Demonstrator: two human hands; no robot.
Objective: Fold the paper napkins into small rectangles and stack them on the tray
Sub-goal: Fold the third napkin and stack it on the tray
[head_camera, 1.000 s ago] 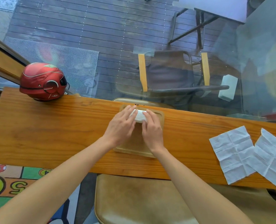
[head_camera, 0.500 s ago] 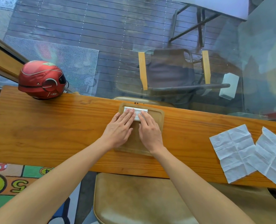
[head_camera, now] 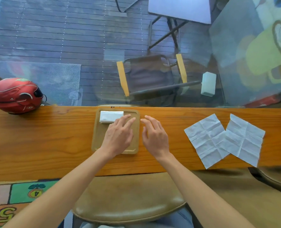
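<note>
A: What is shown, from the largest thing down?

B: A long wooden counter [head_camera: 37, 142] is seen from above, running beneath both hands and out to either side. Well off to the left of the left hand, a red helmet [head_camera: 16, 95] is set at the counter's far edge.

A: And the task's things?

B: A wooden tray [head_camera: 95, 139] lies under the left hand [head_camera: 119, 135]. Two unfolded napkins [head_camera: 225, 139] are spread flat to the right of the right hand [head_camera: 155, 134], well apart from it, their inner edges overlapping. A folded napkin [head_camera: 111, 116] rests in the tray's far corner, just beyond the left fingertips and to their left, its long axis running side to side.

A: How are the hands held?

B: Both are released, fingers straight and loosely spread. Nothing is gripped. The left hand is held over the tray, its fingertips at the folded napkin's near edge; whether contact is made cannot be told. The right hand is placed just past the tray's right rim.

A: What does the next move turn on?

B: The unfolded napkins lie rightward, so the right hand is judged the nearer for the reach.
</note>
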